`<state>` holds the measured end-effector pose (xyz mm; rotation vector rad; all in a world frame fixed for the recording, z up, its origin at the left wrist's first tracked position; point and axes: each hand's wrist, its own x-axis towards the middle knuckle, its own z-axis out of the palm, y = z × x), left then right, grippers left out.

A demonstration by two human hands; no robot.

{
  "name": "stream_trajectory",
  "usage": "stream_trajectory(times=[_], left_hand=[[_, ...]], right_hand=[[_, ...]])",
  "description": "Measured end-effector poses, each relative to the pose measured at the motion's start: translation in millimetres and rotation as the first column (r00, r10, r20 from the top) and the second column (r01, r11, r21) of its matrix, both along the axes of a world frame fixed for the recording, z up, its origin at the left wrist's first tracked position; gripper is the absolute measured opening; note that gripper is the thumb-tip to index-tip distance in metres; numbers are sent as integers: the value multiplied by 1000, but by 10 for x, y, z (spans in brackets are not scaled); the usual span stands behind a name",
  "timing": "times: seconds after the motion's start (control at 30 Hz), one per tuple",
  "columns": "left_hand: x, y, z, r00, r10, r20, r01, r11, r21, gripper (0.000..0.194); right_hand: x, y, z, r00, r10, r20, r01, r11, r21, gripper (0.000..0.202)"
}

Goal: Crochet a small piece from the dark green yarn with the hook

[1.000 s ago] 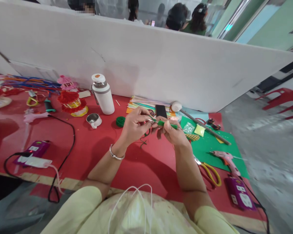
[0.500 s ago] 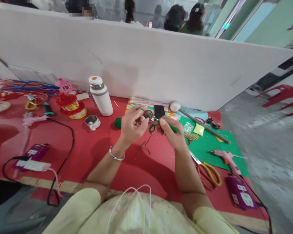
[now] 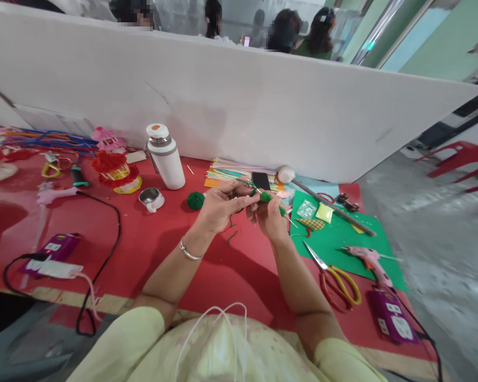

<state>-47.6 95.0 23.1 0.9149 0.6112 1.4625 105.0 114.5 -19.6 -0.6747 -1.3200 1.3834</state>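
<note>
My left hand (image 3: 219, 208), with a silver bangle at the wrist, pinches dark green yarn (image 3: 244, 181) above the red table. Touching it on the right, my right hand (image 3: 271, 216) is closed around a crochet hook with a green handle (image 3: 265, 197). The thin metal end of the hook points up-left toward the yarn, and another thin end sticks out below right. Loose yarn hangs under the fingers. A ball of green yarn (image 3: 195, 200) lies just left of my left hand. The small work between the fingertips is mostly hidden.
A white flask (image 3: 166, 162) and metal cup (image 3: 151, 199) stand left of the hands. A black phone (image 3: 260, 182) lies behind them. To the right are scissors (image 3: 330, 276), a green sheet (image 3: 358, 228) and a pink glue gun (image 3: 370, 260). A white partition (image 3: 239, 101) stands behind.
My right hand has turned and moved slightly down-left, so the hook's handle lies differently. The multicoloured bundle between the hands is now hidden. My left fingers have stretched toward the hook.
</note>
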Motion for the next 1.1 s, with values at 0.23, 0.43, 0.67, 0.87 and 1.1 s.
stream_trajectory(times=[0.23, 0.43, 0.67, 0.87, 1.1], left_hand=[[-71, 28, -105, 978, 120, -170, -115, 992, 44, 38], [-228, 36, -75, 906, 136, -401, -92, 988, 125, 37], [-369, 37, -57, 905, -174, -389, 173, 984, -36, 42], [-427, 39, -42, 879, -210, -428, 211, 976, -47, 32], [-475, 57, -65, 871, -224, -437, 228, 973, -44, 28]], right_hand=[[-30, 45, -35, 984, 94, -150, -101, 994, -40, 63], [65, 183, -78, 964, 238, -117, -253, 958, -132, 72], [218, 335, -143, 883, 451, -129, -469, 859, -206, 67], [257, 410, -102, 847, 519, -113, -531, 829, -174, 60], [318, 456, -30, 819, 569, -75, -572, 802, -173, 51]])
